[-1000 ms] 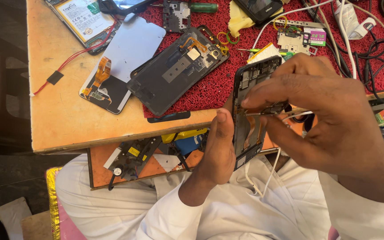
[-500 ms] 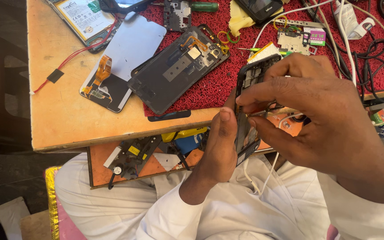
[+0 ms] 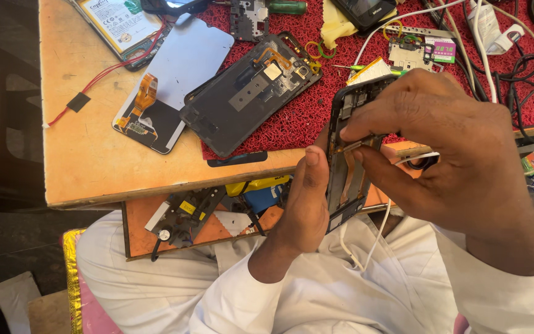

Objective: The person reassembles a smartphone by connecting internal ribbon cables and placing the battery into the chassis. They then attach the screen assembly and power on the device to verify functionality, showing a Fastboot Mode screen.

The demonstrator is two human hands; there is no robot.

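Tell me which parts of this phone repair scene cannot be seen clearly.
Head view only:
- Opened phone frame: its right side is hidden behind the right hand.
- Thin part at the right fingertips: too small to identify.
- Left hand: its fingers are hidden behind the frame.
- Battery: cut off by the top edge.

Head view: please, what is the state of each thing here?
Black phone frame: opened, held upright in left hand.
Thin metal tool: pinched by right hand, tip inside frame.
Dark phone back cover: lying flat on red mat.
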